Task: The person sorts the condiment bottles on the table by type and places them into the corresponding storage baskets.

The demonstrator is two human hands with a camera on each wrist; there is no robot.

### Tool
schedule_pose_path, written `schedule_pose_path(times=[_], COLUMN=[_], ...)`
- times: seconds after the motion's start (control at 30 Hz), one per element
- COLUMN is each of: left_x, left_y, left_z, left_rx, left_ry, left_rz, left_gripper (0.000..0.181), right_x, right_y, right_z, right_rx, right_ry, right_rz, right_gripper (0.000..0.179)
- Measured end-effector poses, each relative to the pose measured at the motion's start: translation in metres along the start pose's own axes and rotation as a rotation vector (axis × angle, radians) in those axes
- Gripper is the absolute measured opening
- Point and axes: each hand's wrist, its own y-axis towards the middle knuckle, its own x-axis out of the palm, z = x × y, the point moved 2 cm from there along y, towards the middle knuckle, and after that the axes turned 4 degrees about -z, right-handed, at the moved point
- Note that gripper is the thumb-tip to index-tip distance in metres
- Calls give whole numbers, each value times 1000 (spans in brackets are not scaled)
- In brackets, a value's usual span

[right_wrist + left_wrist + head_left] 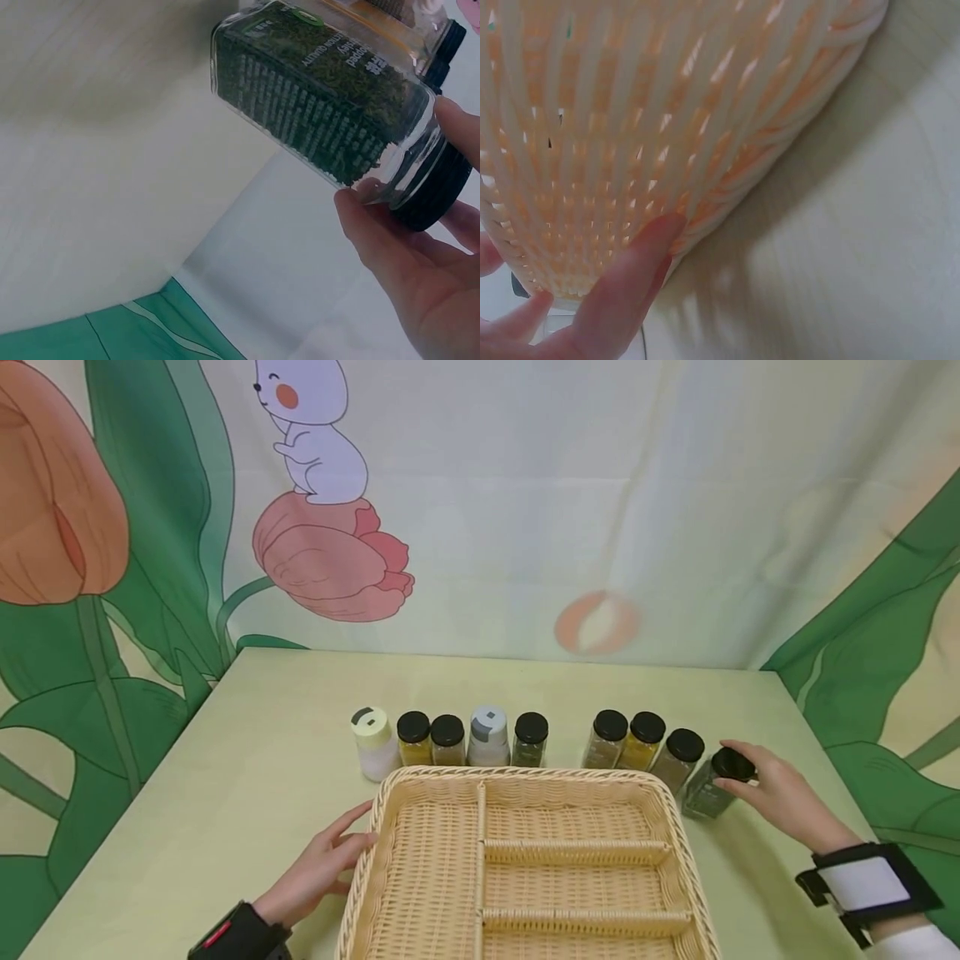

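Observation:
My right hand [783, 797] grips a glass spice jar [711, 789] by its black cap, thumb and fingers on either side. Dark green dried herbs show through its printed glass in the right wrist view, where the jar [315, 97] looks tilted. A brown spice jar [678, 764] stands directly to its left. At the left side of a wicker basket [480, 860], my left hand [318, 868] touches the outer wall with fairly straight fingers. Up close in the left wrist view, fingers [626, 289] lie against the woven wall [637, 135]. The basket has several divided compartments.
Behind the basket stand more jars: a white bottle with a pale yellow lid [373, 743], a grey-and-white-lidded bottle [489, 739], and several black-capped spice jars [531, 739]. A printed curtain [487, 527] hangs beyond the table's back edge.

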Motion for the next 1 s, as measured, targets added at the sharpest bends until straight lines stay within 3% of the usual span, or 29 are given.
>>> schedule_pose_path(times=[0.4,0.63,1.0], left_x=[3,3,3], left_y=[3,4,5], left_z=[2,4,3], left_rx=[-13,-9,-9], left_ry=[4,-1,1], left_rz=[64,56,47], left_gripper=[57,56,56], right_x=[-25,-36,-28], right_y=[-2,-6,-5], right_z=[-29,-59,-110], right_rx=[-45,-95,-185], right_ry=[-101,-153,-131], right_rz=[46,77,102], right_gripper=[54,52,51])
